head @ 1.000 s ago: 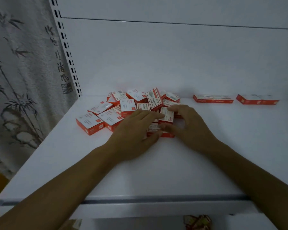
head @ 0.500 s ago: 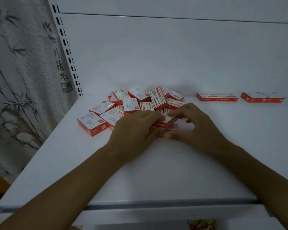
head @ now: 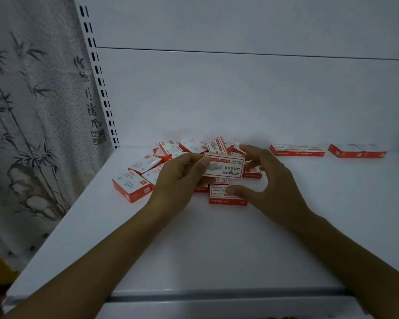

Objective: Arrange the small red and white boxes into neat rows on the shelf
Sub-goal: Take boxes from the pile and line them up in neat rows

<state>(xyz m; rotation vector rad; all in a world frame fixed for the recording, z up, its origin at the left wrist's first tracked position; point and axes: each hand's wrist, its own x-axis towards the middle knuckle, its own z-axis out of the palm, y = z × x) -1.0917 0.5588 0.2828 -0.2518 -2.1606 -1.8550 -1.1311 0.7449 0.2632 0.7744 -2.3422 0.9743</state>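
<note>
A loose pile of small red and white boxes point(head: 168, 155) lies on the white shelf point(head: 205, 245) at the back left of centre. My left hand point(head: 177, 180) is lifted above the pile and pinches one box point(head: 226, 165) by its left end, its printed face turned towards me. To the right of that box, my right hand point(head: 270, 180) has its fingers spread around it; whether they touch it is unclear. Another box point(head: 226, 196) lies flat below the held one. Two short rows of boxes point(head: 296, 150) point(head: 357, 151) stand against the back wall at the right.
A perforated white upright point(head: 99, 84) marks the shelf's left back corner, with a bamboo-print curtain point(head: 32, 125) beyond it. The shelf's front lip point(head: 217, 293) runs across near me.
Both hands were pressed down on the boxes at the pile's front. Now the left hand has lifted one box and turned its face up, and the right hand has opened beside it.
</note>
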